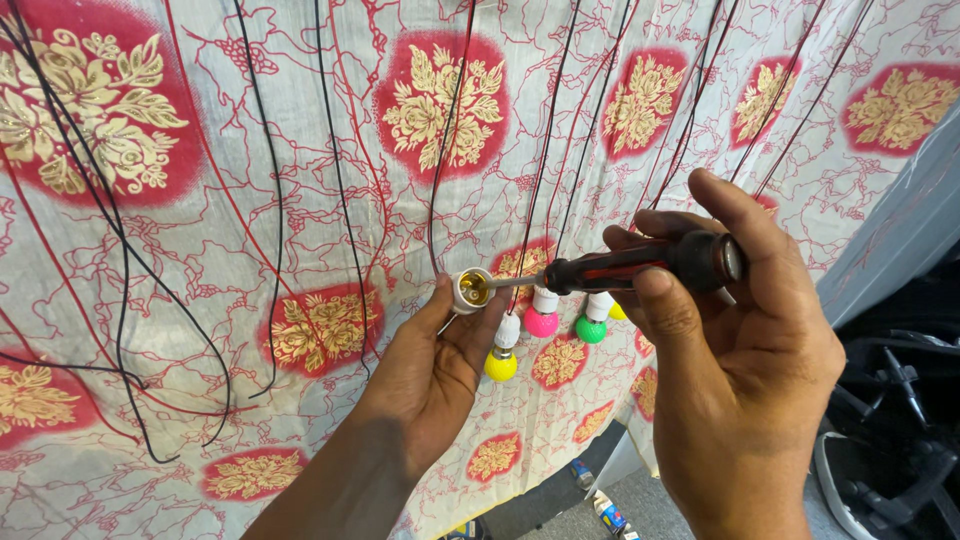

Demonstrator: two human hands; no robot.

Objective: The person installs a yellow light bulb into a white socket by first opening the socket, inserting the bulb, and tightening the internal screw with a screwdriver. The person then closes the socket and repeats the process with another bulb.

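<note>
My left hand (432, 362) pinches a small white bulb socket (470, 290) with a brass inside, its open end turned towards me. My right hand (735, 370) grips a screwdriver (640, 266) with a dark red and black handle, and its metal tip reaches into the socket. Just below hang three small coloured bulbs on white bases: a yellow bulb (501, 364), a pink bulb (541, 322) and a green bulb (591, 329). Thin black and red wires (545, 170) run down the cloth to them.
A white cloth (300, 210) with red floral patches and gold flowers covers the whole surface. More loose black wires (125, 300) loop at the left. A black wheeled chair base (890, 440) stands on the floor at lower right. Small items (605, 512) lie on the grey floor.
</note>
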